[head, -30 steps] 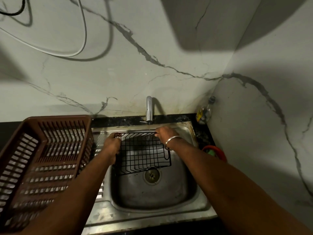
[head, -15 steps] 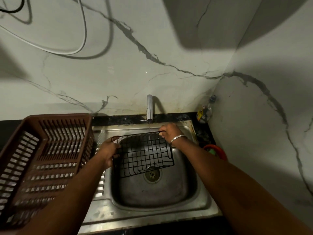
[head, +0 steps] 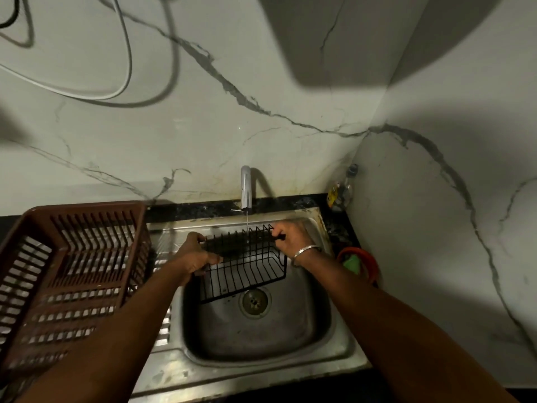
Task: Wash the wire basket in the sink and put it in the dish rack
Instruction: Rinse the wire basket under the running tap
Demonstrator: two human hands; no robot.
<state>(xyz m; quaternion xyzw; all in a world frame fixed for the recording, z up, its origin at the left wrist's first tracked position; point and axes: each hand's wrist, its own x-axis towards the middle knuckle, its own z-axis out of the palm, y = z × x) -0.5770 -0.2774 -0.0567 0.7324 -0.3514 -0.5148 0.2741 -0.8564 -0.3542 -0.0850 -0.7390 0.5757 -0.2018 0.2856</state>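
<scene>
Rinse step: wire basket point(head: 247, 266) held tilted over the sink point(head: 255, 338) under the tap's point(head: 246, 187) thin stream, left hand point(head: 194, 254) and right hand point(head: 290, 237) fingers curled round its ends; next probably turn, drain, lift left into dish rack point(head: 84, 207).

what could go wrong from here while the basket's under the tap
The black wire basket sits under the thin stream from the chrome tap, held only at its ends by the left hand and right hand; a wet grip might slip and drop it into the steel sink.
The brown plastic dish rack stands close on the left; swinging the basket over could clip its wall.
</scene>
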